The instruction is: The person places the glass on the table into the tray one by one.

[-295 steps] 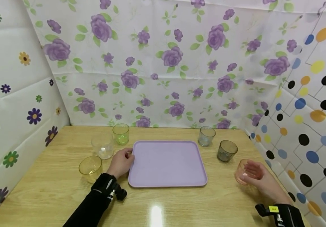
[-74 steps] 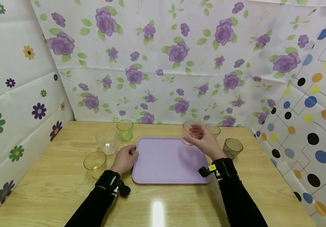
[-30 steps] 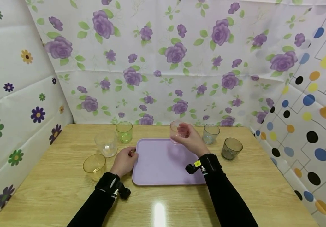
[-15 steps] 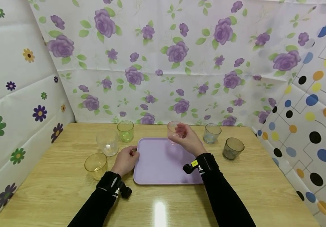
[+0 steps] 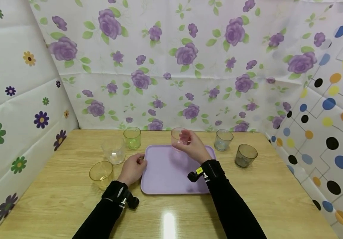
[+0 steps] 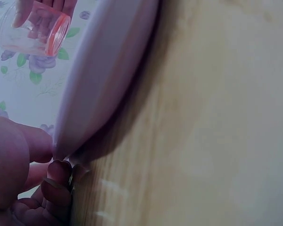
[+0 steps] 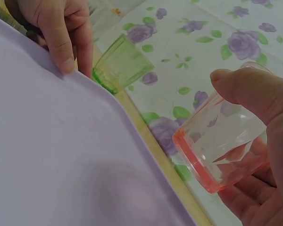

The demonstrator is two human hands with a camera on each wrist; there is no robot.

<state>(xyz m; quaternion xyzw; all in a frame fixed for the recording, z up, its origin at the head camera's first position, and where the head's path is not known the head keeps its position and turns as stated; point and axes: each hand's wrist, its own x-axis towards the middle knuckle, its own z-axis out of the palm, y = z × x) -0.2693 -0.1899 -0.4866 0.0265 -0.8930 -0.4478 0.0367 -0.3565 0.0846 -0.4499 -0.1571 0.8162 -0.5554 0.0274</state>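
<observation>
wooden table (image 5: pixel 249 199) | right grip (image 5: pixel 193 147) grasps empty pink cup (image 5: pixel 178 136) over tray (image 5: pixel 165 172) | left grip (image 5: pixel 132 169) pinches tray edge

Bright, even light; tabletop glare

Glossy wood-grain table (image 5: pixel 249 199); matt lilac plastic tray (image 5: pixel 165 172); clear pink-tinted cup (image 5: pixel 178 137).

Clear pink-tinted cup (image 5: pixel 178 136) held upright above lilac tray (image 5: pixel 165 176)
</observation>
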